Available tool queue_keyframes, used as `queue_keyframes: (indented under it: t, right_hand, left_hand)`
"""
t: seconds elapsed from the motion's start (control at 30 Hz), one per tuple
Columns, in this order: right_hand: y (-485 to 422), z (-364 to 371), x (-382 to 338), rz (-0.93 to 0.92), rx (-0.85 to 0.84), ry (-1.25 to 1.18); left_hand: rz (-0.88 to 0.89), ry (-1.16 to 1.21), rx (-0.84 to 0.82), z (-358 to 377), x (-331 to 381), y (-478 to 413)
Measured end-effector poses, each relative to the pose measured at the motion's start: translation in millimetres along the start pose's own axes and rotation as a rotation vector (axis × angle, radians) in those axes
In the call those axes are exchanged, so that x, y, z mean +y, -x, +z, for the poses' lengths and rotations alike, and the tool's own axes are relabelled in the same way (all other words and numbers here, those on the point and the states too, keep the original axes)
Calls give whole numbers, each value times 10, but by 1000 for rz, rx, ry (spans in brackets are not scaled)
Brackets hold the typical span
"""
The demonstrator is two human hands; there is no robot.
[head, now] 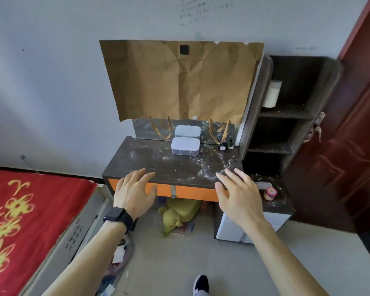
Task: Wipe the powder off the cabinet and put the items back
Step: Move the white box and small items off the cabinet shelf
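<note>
Finds left hand [135, 194] and right hand [236, 196] spread open, empty, over the near edge of the worktop [141, 163], powder [203, 167] scattered just beyond, thickest ahead of the right; advises lifting off the lidded box [185, 146] farther ahead before wiping.

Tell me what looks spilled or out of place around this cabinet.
White powder is scattered over the cabinet top, thickest at its right front, and over the lower side unit around a pink-lidded jar. Creased brown paper covers most of the mirror. A green plush toy lies under the cabinet.
</note>
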State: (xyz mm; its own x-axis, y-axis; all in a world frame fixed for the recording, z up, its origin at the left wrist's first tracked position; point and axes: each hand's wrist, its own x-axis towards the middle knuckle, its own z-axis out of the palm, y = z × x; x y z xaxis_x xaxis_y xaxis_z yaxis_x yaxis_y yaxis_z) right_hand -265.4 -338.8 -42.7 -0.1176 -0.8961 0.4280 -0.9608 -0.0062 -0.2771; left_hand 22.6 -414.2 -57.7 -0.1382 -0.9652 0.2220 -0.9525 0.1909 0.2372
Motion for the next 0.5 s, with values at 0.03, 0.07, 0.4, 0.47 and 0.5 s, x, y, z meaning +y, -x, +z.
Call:
queue_keyframes:
  t: [0.03, 0.07, 0.4, 0.47, 0.5]
  right_hand:
    - [-133, 145, 51, 2, -11, -2]
    - [-269, 287, 106, 4, -23, -5]
    - [-1537, 1508, 602, 51, -251, -6]
    - [-1733, 1733, 662, 69, -359, 6]
    - [-1820, 1849, 688, 79, -403, 11]
  left_hand:
    - [-2, -2, -3, 80, -22, -164]
    - [-5, -5, -12, 160, -38, -334]
    - [-59, -43, -157, 918, -243, -1815]
    - [-78, -33, -201, 1098, -258, -2001]
    - [-93, -24, -232, 1199, -268, -2082]
